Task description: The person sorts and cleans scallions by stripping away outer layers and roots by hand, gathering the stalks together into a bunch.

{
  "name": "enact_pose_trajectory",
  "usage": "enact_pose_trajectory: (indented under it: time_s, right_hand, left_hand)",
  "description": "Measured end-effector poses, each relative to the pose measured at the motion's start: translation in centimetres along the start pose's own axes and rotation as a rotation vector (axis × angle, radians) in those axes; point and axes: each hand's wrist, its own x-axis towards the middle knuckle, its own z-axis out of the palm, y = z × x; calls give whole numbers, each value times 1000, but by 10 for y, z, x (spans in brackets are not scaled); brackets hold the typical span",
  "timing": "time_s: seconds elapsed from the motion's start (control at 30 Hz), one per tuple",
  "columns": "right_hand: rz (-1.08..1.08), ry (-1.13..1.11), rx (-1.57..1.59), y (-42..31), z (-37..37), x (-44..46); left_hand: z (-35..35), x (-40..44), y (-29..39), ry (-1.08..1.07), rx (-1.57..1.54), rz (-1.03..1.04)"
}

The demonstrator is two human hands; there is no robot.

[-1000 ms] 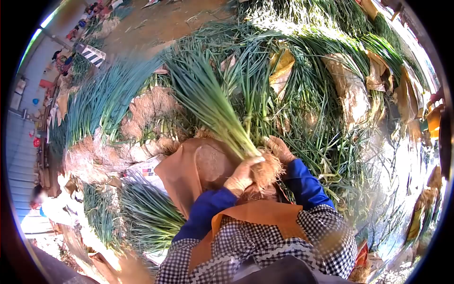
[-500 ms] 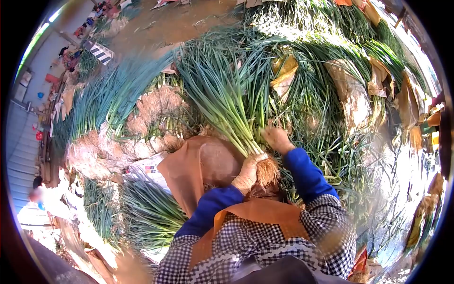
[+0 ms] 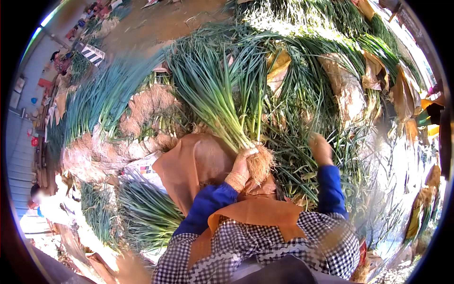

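Note:
My left hand [image 3: 241, 169] is wrapped round the lower stems of a bunch of green onions [image 3: 222, 106], just above the roots. The bunch's pale, hairy roots [image 3: 260, 164] hang beside the fingers, and its leaves fan up and to the left. Over the loose green leaves [image 3: 302, 165] on the right is my right hand [image 3: 321, 148], apart from the bunch. Its fingers are blurred and partly turned away, so what they hold, if anything, cannot be made out. A brown cover [image 3: 182, 170] lies over my lap.
Rooted bundles [image 3: 151, 106] lie at the left, with another green pile [image 3: 146, 213] nearer me. Brown wrappings [image 3: 344, 87] and a yellow one [image 3: 279, 68] sit among the leaves. Plastic sheeting [image 3: 385, 189] spreads at the right. A person [image 3: 35, 199] is at the far left.
My right hand has moved away from the bunch to the right, over the loose leaves. My left hand still grips the bunch, which has shifted slightly left.

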Motion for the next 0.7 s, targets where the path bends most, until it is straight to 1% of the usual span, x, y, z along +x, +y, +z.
enact_pose_trajectory:
  time_s: [0.03,0.07,0.1,0.13,0.17,0.2,0.23,0.3,0.33,0.37,0.43,0.47,0.5,0.53,0.57,0.6,0.63,0.7]
  right_hand:
    - [-92,-160,40,-30,26,18]
    - [-122,-260,410,-71,44,22]
    - [-290,-336,573,-75,83,43]
    - [-228,-373,760,-95,106,51]
    - [-243,-408,982,-103,134,62]
    - [-255,-452,1204,-112,162,73]
    - [-342,-492,1468,-113,192,82]
    - [-257,-607,1553,-118,200,64]
    - [-209,-663,1593,-125,199,54]
    - [-170,-657,1534,-120,189,43]
    - [-92,-651,1418,-112,164,18]
    - [-200,-468,1105,-111,148,9]
    - [-293,-288,783,-117,118,-2]
    - [-490,-113,273,-124,85,-10]
    - [-599,-104,161,-125,68,-20]
    - [-552,-253,190,-129,42,-32]
    - [-504,-396,226,-133,17,-43]
    - [-498,-627,260,-115,-25,-52]
  left_hand:
    - [-4,0,-1,-19,-6,-22]
    - [11,-8,4,-3,-47,-26]
    - [11,-9,5,-4,-40,-18]
    - [10,-9,7,-16,-88,-35]
    - [9,-10,8,-28,-138,-51]
    - [8,-10,8,-55,-154,8]
    - [1,-8,7,-49,-152,18]
    - [-15,-1,7,-43,-198,35]
    - [20,-20,21,-130,-241,-28]
    - [10,-19,23,-121,-240,-35]
    - [-11,-15,23,-65,-338,-85]
    - [1,-19,28,-7,-350,-165]
    - [-1,-16,29,-4,-356,-180]
    - [-5,-12,29,-72,-313,-193]
    - [-8,-9,28,-140,-274,-201]
    - [3,-13,32,-90,-302,-226]
    - [5,-14,31,-89,-303,-231]
    - [8,-13,32,-23,-348,-203]
